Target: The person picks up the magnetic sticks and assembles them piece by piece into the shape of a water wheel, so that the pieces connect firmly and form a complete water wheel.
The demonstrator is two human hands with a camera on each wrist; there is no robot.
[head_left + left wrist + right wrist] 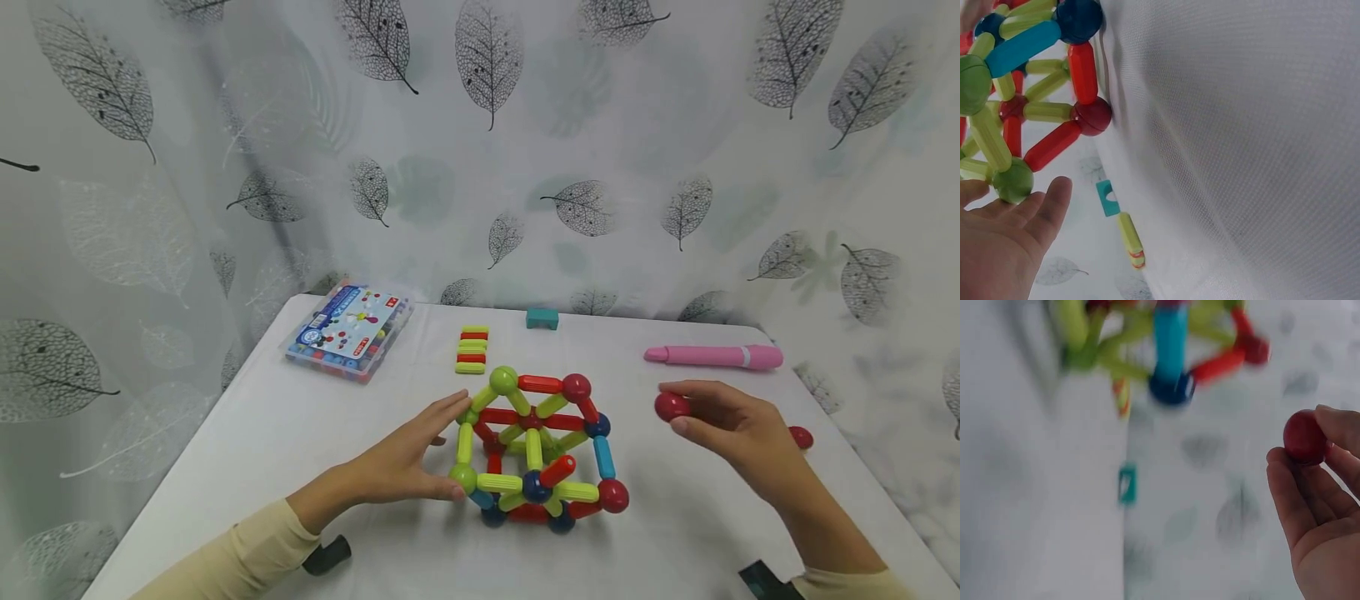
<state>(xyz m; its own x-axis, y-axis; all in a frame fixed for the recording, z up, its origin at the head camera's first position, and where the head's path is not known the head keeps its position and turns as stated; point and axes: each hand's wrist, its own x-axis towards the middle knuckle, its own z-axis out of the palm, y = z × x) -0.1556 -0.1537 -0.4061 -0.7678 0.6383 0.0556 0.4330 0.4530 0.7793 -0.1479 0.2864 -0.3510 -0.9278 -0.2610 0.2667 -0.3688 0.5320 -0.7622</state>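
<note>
A framework of coloured sticks and balls (532, 418) stands on the white table. My left hand (405, 454) is at its left side, thumb beside the front green ball (462, 477) and fingers at the upper one. In the left wrist view, extended fingers touch a green ball (1013, 181). To the right of the framework, my right hand (738, 433) pinches a red ball (671, 407) between thumb and fingers. The right wrist view shows this red ball (1305, 437) at the fingertips, apart from the blurred framework. An orange-red stick (557, 472) juts from the framework's front dark-blue ball.
Another red ball (801, 437) lies beyond my right wrist. Toward the back are a pink pen-shaped thing (716, 357), a teal block (542, 318) and a row of yellow-green and red sticks (472, 350). A clear parts case (348, 329) lies back left, before a leaf-patterned curtain (450, 167).
</note>
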